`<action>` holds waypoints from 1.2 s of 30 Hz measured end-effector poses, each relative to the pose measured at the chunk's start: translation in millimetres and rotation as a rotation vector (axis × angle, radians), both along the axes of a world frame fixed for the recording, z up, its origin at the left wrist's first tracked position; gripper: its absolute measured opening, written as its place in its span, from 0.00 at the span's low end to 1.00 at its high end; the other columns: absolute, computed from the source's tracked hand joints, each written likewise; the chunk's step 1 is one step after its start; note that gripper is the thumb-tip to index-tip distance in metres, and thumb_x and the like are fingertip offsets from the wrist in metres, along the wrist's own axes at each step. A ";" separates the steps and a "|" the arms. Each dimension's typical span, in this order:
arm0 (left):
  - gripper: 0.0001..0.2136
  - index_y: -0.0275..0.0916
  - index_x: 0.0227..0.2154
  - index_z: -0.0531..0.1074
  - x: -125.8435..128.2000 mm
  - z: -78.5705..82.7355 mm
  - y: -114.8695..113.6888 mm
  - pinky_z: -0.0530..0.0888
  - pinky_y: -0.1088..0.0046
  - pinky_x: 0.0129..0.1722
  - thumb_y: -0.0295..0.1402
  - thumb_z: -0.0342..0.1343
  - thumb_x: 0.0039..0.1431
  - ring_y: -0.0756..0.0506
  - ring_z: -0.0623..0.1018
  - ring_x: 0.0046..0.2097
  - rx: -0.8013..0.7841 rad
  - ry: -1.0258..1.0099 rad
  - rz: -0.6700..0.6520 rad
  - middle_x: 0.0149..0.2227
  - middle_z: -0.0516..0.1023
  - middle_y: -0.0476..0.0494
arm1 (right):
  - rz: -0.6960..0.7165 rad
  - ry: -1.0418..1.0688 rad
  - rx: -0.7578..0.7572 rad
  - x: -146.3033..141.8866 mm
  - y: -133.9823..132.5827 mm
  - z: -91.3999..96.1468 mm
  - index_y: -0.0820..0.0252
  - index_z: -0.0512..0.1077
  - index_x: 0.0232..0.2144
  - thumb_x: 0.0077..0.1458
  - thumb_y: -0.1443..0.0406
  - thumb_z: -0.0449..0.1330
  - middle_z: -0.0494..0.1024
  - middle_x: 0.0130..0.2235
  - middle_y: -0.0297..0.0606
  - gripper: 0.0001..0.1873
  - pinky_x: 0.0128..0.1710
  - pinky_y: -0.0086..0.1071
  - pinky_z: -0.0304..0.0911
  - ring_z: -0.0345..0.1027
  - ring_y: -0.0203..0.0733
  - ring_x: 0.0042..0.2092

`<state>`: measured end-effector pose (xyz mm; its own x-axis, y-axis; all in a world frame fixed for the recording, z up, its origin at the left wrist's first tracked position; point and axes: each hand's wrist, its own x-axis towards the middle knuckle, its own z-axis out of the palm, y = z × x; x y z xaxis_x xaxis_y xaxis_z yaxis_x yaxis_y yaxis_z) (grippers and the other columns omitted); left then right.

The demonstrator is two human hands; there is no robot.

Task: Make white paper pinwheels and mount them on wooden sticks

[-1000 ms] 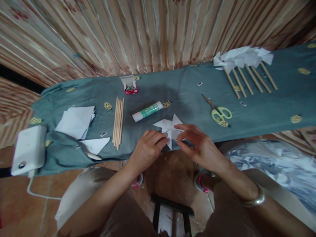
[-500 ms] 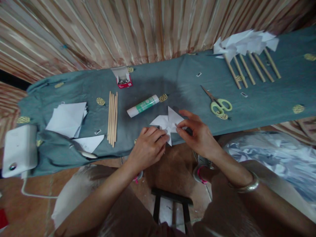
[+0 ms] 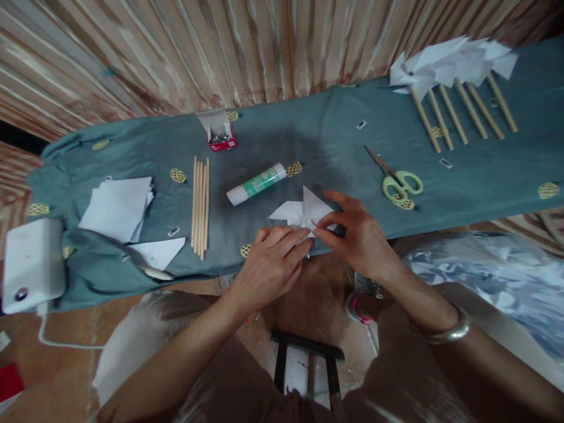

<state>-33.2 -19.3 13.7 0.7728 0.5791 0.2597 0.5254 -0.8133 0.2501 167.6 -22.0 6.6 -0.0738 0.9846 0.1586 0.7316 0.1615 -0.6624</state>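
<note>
A white paper pinwheel (image 3: 288,210) lies at the table's front edge with its folded blades spread. My left hand (image 3: 273,258) covers its lower left part, fingers bent and pressing on the paper near the middle. From the right, my right hand (image 3: 352,232) reaches in with thumb and forefinger pinched by the pinwheel's centre. A tiny dark pin-like piece (image 3: 314,223) shows at those fingertips, too small to make out fully. Just beyond the pinwheel lies a glue stick (image 3: 257,184) with a green label.
Wooden sticks (image 3: 201,208), paper sheets (image 3: 117,208) and a white device (image 3: 33,267) with a cable lie left. A red box (image 3: 221,141) of small metal pieces stands behind. Scissors (image 3: 400,182) and several finished pinwheels (image 3: 458,64) on sticks lie right. A curtain (image 3: 264,47) hangs behind the table.
My left hand has slid right over the pinwheel and covers more of its lower part. My right fingertips stay at the centre. The view has shifted slightly.
</note>
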 end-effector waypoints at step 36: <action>0.13 0.34 0.49 0.70 3.9 -5.2 -2.1 0.68 0.59 0.44 0.28 0.50 0.62 0.40 0.71 0.51 -0.025 -0.004 -0.018 0.51 0.76 0.37 | -0.038 -0.021 0.062 -6.9 5.0 -3.9 0.54 0.72 0.23 0.50 0.69 0.62 0.73 0.54 0.41 0.07 0.54 0.56 0.64 0.65 0.58 0.56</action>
<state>-29.4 -21.4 8.5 0.7822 0.5716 0.2480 0.5099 -0.8159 0.2725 160.7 -17.0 2.7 -0.0402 0.9750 0.2184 0.7519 0.1735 -0.6360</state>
